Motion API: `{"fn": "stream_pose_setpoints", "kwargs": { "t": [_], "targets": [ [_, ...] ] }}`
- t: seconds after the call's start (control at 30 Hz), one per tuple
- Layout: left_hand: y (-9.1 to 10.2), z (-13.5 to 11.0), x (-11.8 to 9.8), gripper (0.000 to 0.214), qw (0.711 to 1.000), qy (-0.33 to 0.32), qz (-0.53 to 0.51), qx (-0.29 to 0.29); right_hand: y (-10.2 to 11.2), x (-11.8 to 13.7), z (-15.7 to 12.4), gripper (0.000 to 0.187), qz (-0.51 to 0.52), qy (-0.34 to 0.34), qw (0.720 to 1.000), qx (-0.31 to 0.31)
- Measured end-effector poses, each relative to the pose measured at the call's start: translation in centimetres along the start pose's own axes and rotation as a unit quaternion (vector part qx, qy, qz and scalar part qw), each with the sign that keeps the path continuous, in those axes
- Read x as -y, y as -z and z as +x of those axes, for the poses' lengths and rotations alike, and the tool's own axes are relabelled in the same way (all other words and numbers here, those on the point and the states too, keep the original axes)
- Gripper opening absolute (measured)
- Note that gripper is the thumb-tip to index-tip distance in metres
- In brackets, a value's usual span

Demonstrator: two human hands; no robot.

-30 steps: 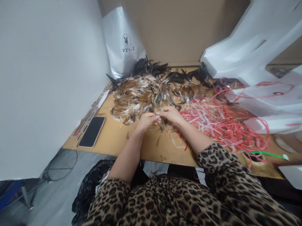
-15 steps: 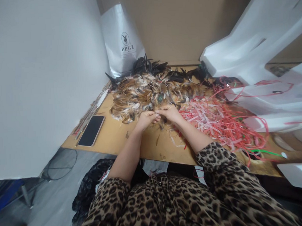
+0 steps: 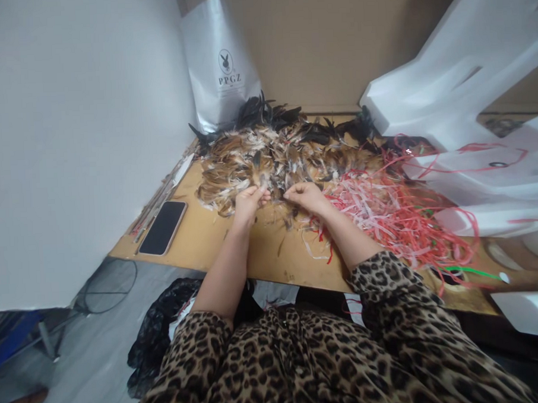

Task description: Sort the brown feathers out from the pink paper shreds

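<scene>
Over the front of the feather pile, my left hand is closed in a pinch on a feather, whose dark tip points away from me and whose base looks pale and fluffy. A short gap to the right, my right hand also pinches, thumb against fingertips. Whatever sits between those fingertips is too small to make out. Brown and white feathers lie heaped just beyond both hands, with long black feathers along the back. Near my right forearm is a tangle of red and pink ribbon strips.
A phone lies at the left of the wooden table. Behind the feathers stands a silver bag. White foam-like pieces crowd the right side. A white panel rises on the left; a black plastic bag is below the table.
My hands, which met at the fingertips, have come apart. The left has shifted left and slightly away from me with the dark-tipped feather; the right has barely moved.
</scene>
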State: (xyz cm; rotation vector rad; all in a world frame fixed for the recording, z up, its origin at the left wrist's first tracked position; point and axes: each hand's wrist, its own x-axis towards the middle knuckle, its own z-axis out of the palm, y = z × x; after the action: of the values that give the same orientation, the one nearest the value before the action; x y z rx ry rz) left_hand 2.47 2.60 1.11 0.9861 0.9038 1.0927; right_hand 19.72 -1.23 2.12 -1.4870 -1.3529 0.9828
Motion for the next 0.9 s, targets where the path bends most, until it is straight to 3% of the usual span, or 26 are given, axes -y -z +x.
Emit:
{"fn": "stream_pose_setpoints", "kwargs": {
  "t": [0.17, 0.37, 0.57, 0.77, 0.9],
  "targets": [
    [0.2, 0.2, 0.0, 0.024, 0.998, -0.021, -0.060, -0.016, -0.1, -0.3, -0.3, 0.016, -0.167, 0.052, 0.983, 0.056],
    [0.3, 0.2, -0.1, 0.021, 0.996, -0.011, -0.085, -0.022, -0.9, 0.1, -0.7, 0.019, -0.356, 0.126, 0.926, -0.018],
    [0.2, 0.2, 0.1, 0.022, 0.996, -0.013, -0.082, -0.027, -1.2, 0.3, -0.3, 0.024, -0.324, 0.156, 0.930, -0.076],
    [0.0, 0.2, 0.4, 0.021, 0.997, -0.003, -0.072, -0.022, -2.5, -0.2, 0.3, 0.027, -0.316, 0.070, 0.942, -0.085],
    [-0.1, 0.2, 0.3, 0.021, 0.997, 0.006, -0.069, -0.026, -2.9, -0.9, 0.9, 0.019, -0.200, 0.060, 0.976, -0.060]
  ]
}}
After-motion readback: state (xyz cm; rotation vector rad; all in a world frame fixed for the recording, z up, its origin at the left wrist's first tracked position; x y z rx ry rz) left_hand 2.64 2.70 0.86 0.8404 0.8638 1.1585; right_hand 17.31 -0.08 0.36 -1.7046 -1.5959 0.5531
